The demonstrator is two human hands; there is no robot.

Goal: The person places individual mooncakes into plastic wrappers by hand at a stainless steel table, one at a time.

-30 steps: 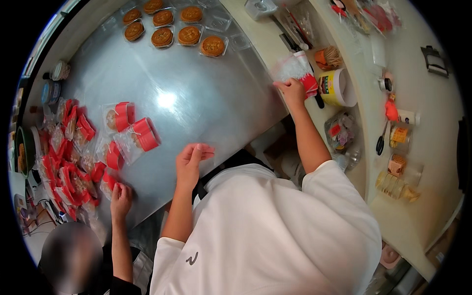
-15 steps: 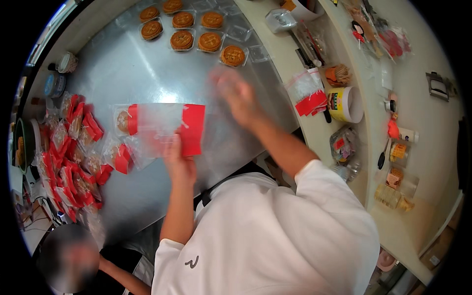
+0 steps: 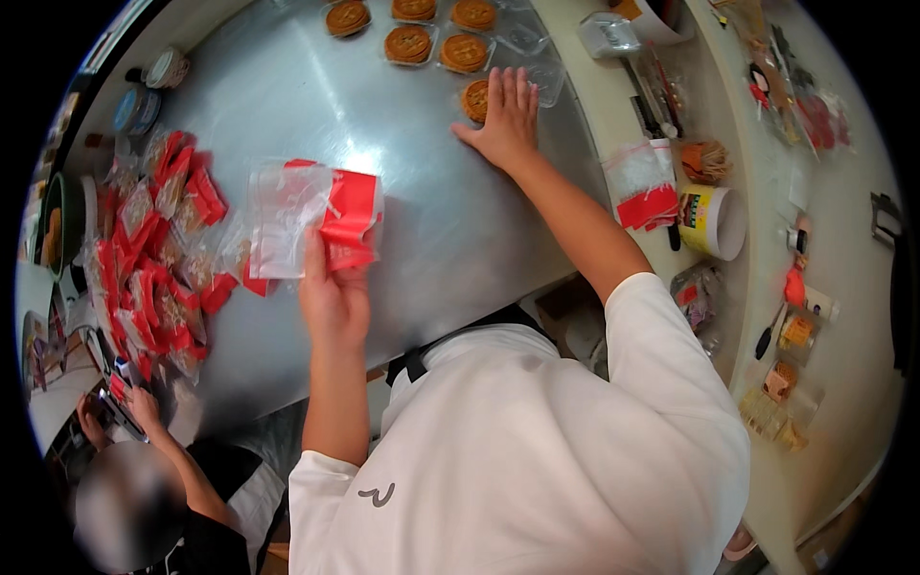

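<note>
My left hand (image 3: pixel 335 292) is closed on a clear plastic bag (image 3: pixel 287 220) with a red printed panel, held above the metal table (image 3: pixel 412 220). The bag looks flat, and its mouth is slightly parted at the top. My right hand (image 3: pixel 508 125) reaches out with fingers stretched and thumb apart. It lies partly over a round golden-brown pastry (image 3: pixel 472 100) with a stamped top; whether it touches the pastry I cannot tell. Several like pastries (image 3: pixel 466 52) sit in clear plastic trays at the far side of the table.
A heap of filled red-and-clear packets (image 3: pixel 153 297) lies at the table's left. Vacant clear trays (image 3: pixel 546 81) stand by the right edge. On the side shelf are a yellow-labelled tub (image 3: pixel 711 220) and a stack of bags (image 3: pixel 644 187). A co-worker's hands (image 3: pixel 144 412) are at the lower left.
My right hand has moved up and right to the nearest pastry. The bag in my left hand has shifted slightly left and tilted. The co-worker's hands have come into view.
</note>
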